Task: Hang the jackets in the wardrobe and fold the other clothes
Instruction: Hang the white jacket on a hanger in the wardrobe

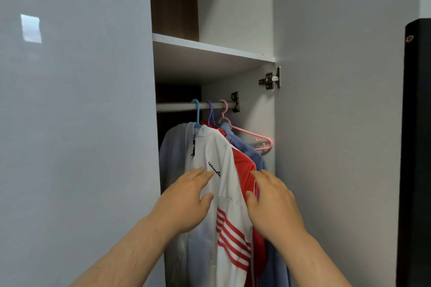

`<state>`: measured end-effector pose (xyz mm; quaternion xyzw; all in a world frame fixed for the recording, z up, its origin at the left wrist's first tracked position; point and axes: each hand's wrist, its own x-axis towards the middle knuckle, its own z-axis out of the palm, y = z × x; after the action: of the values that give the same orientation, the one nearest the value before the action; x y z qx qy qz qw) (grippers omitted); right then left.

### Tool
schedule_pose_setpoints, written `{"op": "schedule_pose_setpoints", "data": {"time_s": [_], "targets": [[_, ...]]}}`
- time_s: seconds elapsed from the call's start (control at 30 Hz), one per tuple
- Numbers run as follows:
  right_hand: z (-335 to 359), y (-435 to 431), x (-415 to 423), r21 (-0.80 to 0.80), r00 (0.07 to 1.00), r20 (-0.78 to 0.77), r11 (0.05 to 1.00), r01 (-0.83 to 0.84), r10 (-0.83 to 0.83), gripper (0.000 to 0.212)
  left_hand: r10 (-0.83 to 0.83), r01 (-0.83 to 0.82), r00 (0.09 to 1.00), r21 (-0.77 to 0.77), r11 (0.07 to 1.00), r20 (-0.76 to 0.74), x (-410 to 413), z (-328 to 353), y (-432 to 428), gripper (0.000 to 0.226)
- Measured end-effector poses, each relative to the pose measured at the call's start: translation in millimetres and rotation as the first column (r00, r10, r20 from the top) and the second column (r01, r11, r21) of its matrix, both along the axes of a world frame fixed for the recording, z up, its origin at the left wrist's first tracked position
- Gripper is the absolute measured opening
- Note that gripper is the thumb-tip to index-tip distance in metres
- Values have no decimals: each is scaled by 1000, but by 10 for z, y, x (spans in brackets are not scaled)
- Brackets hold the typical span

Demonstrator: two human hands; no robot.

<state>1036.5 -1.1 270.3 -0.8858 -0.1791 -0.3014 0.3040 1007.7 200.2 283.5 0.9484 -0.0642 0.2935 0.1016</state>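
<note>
White red-striped zip jacket (221,158) hangs on the metal rail (177,106) in the narrow white wardrobe (210,48). Left hand (186,202) and right hand (272,207) at its front, fingers loose, gripping nothing. Bare pink plastic hanger (256,137) nears the right wall.

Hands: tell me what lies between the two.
The white jacket hangs between the left hand and the right hand, with a red jacket's edge next to the right one; the head view shows it.
</note>
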Motion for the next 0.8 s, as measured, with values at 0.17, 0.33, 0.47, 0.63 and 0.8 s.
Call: {"op": "schedule_pose_setpoints", "data": {"time_s": [0.17, 0.33, 0.47, 0.63, 0.8], "targets": [[-67, -19, -140, -30, 1000, 1, 999, -17, 17, 36, -17, 17, 1000, -64, 998, -9, -120, -103, 0, 57], [-95, 14, -177, -53, 1000, 6, 999, -8, 8, 38, -46, 49, 999, -111, 993, 27, -110, -225, -19, 56], [-161, 74, -148, -53, 1000, 4, 999, 3, -2, 37, -111, 116, 993, -194, 974, 38, -48, -368, -21, 55], [-345, 131, -11, -18, 1000, -9, 999, 30, -30, 43, -210, 221, 975, -275, 936, 69, 81, -591, -13, 51], [-514, 194, 144, -3, 997, -60, 999, 54, -55, 52, -270, 263, 962, -384, 885, 36, 279, -818, -51, 55]]}}
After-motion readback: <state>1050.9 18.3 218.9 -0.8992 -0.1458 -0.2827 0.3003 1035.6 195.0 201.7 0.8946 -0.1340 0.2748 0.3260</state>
